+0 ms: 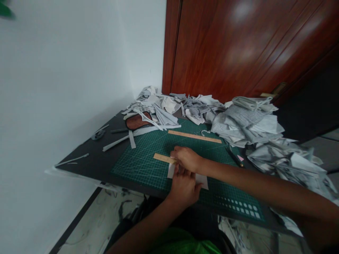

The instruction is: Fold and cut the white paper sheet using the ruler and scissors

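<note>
My left hand (184, 187) lies palm down on a pale flat piece (203, 180), paper or fabric, on the green cutting mat (148, 169). Its fingers are stretched out toward a short wooden ruler (162, 157), and the thumb stands apart. Just beyond it, my right hand (187, 159) is closed at the ruler's right part, reaching across from the right. Whatever its fingers hold, if anything, is hidden from me. The two hands meet over the pale piece's upper edge and cover the ruler's right end.
A second wooden ruler (194, 136) lies farther back on the mat. A dark cutter (234, 156) rests to the right. Heaps of grey and white fabric scraps (246, 120) line the back and right. At the back left lies a brown oval pad (138, 121), with pale strips (116, 143) beside it.
</note>
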